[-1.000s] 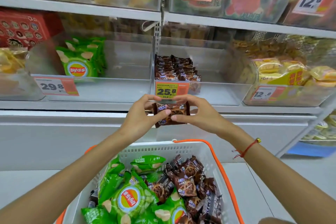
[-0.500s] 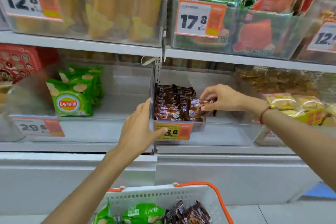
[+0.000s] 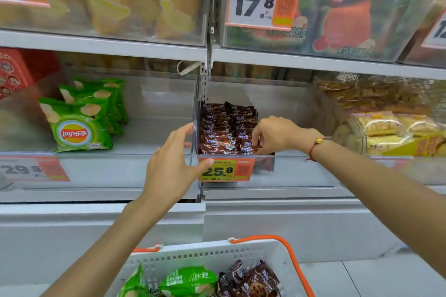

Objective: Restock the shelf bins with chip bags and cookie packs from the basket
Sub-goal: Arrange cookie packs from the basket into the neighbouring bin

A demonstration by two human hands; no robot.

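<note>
Right hand (image 3: 272,134): reached over the front wall into the clear cookie bin (image 3: 301,171); its fingers are curled down onto the front right of the stacked cookie packs (image 3: 226,128), and a pack appears to be pinched at the fingertips, though the pack itself is mostly hidden by the hand. A red cord bracelet (image 3: 313,149) is worn on the wrist.
Left hand (image 3: 173,164): held open with fingers straight; the fingers are laid against the outer left wall of the cookie bin and the thumb is pressed on the front wall, at the upper left corner of the 25.8 price tag (image 3: 226,170). Nothing is held in it.
Cookie packs: brown packs are stacked in rows in the left part of the cookie bin; the right part of the bin floor is bare.
Chip bags (image 3: 82,116): green bags are stood upright in the left half of the neighbouring chip bin (image 3: 144,169), just left of the cookie bin, behind a 29.8 tag.
Basket (image 3: 217,255): a white basket with an orange handle (image 3: 289,253) is seen at the bottom edge, below the shelf; green chip bags in basket (image 3: 185,279) lie on its left side and brown cookie packs in basket (image 3: 251,279) on its right.
Upper shelf (image 3: 313,60): clear bins of other snacks are carried, one marked with a 17.8 tag (image 3: 258,0).
</note>
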